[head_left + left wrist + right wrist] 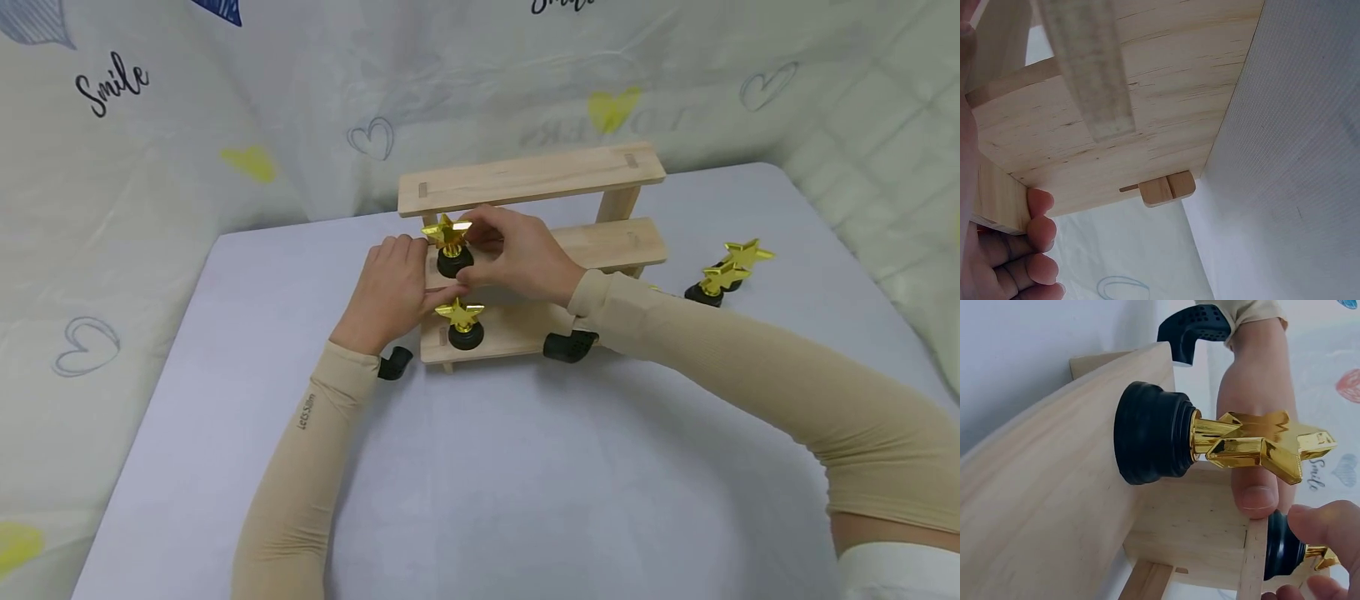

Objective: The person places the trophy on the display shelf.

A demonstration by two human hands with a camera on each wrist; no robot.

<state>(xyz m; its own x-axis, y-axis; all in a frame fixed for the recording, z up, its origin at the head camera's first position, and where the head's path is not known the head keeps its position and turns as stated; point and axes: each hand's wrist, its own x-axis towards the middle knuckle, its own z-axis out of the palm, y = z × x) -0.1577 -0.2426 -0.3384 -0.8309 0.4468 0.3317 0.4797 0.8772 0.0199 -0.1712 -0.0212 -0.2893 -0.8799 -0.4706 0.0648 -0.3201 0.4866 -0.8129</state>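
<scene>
A three-tier wooden shelf (pixel 532 179) stands on the table. My left hand (pixel 393 287) grips the left end of its middle board, the thumb along the front edge and the fingertips (pixel 1042 232) curled round the wood. On that board's left end sits a gold star trophy (pixel 448 247) with a round black base. My right hand (pixel 519 254) holds this trophy, thumb at the base and fingers by the star. Another star trophy (pixel 463 323) stands upright on the bottom board below; it fills the middle of the right wrist view, its black base (pixel 1150 434) against the wood.
Two more star trophies (pixel 723 271) are close together on the table to the right of the shelf. The white tabletop (pixel 540 467) stretches in front. A patterned cloth (pixel 300 108) hangs behind the table. Black wrist cameras (pixel 570 345) hang beneath both wrists.
</scene>
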